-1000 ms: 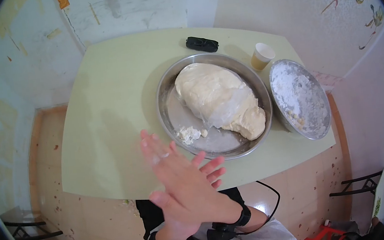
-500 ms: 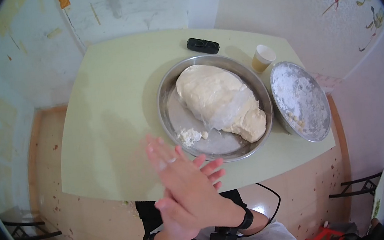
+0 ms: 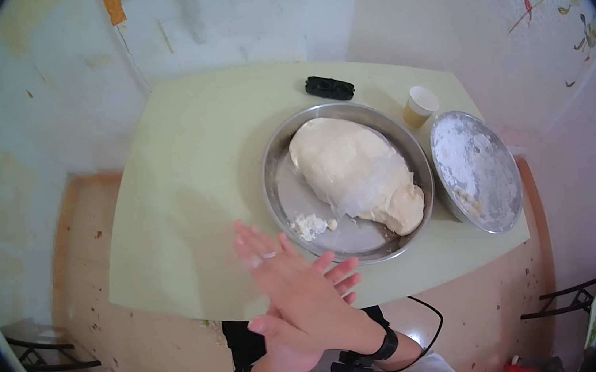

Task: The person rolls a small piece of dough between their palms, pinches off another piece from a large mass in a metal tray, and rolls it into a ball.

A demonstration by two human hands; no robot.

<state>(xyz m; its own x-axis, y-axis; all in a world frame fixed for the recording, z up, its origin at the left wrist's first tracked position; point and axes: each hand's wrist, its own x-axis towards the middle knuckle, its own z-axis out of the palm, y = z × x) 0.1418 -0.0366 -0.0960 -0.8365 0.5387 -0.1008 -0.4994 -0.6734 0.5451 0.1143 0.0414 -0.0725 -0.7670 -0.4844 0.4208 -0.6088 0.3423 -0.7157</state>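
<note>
My right hand [image 3: 307, 299] lies flat across my left hand [image 3: 291, 352], palm to palm, in front of the near table edge. The right fingers stretch toward the upper left, slightly blurred, with a ring on one. Left fingertips stick out past the right hand's edge. Whatever may lie between the palms is hidden. Just beyond the hands sits a round metal pan [image 3: 275, 214]. It holds a large mass of pale dough [image 3: 342, 155], partly under clear plastic film [image 3: 357, 186], plus a small heap of white flour [image 3: 308, 226] with dough bits.
A metal bowl of white flour [image 3: 465, 152] leans tilted beside the pan's right side. A paper cup [image 3: 421, 106] and a black case-like object [image 3: 329, 87] stand at the back of the pale green table [image 3: 183, 147]. Walls surround the table's far side.
The table and everything on it sit slightly lower and further right in view, as the camera shifted. My hands stay pressed together, with the right fingers sliding a little over the left palm.
</note>
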